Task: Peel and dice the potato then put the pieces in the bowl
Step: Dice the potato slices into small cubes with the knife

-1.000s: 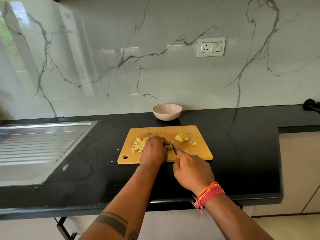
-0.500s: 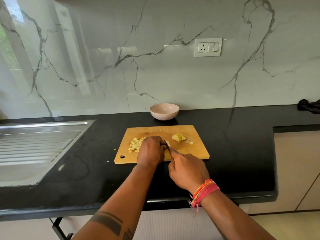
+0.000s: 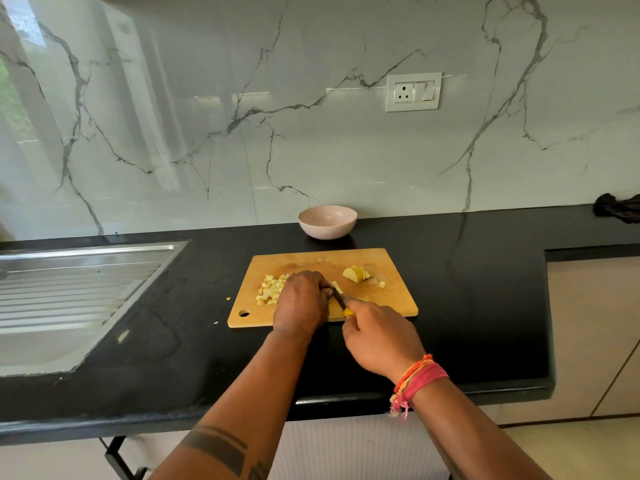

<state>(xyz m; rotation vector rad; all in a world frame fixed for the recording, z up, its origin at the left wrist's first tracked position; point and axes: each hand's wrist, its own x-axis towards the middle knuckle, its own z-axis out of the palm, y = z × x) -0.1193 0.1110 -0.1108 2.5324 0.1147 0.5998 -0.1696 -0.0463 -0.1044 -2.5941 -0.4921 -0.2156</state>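
Observation:
A wooden cutting board (image 3: 391, 299) lies on the black counter. A heap of diced potato (image 3: 270, 289) sits on its left part, and a sliced potato wedge (image 3: 355, 273) lies at its back right. My left hand (image 3: 300, 303) curls over a pale potato piece (image 3: 336, 286) in the board's middle; most of the piece is hidden. My right hand (image 3: 379, 337) grips a yellow-handled knife (image 3: 341, 301), its blade against that piece beside my left fingers. A pink bowl (image 3: 327, 221) stands behind the board by the wall.
A steel sink drainboard (image 3: 69, 292) fills the counter's left side. A dark cloth (image 3: 618, 207) lies at the far right by the wall. Small potato bits (image 3: 228, 298) lie on the counter left of the board. The counter steps back at the right.
The knife blade has shifted slightly along the potato piece under my left hand. Both hands stay over the board's middle; the view moved a little.

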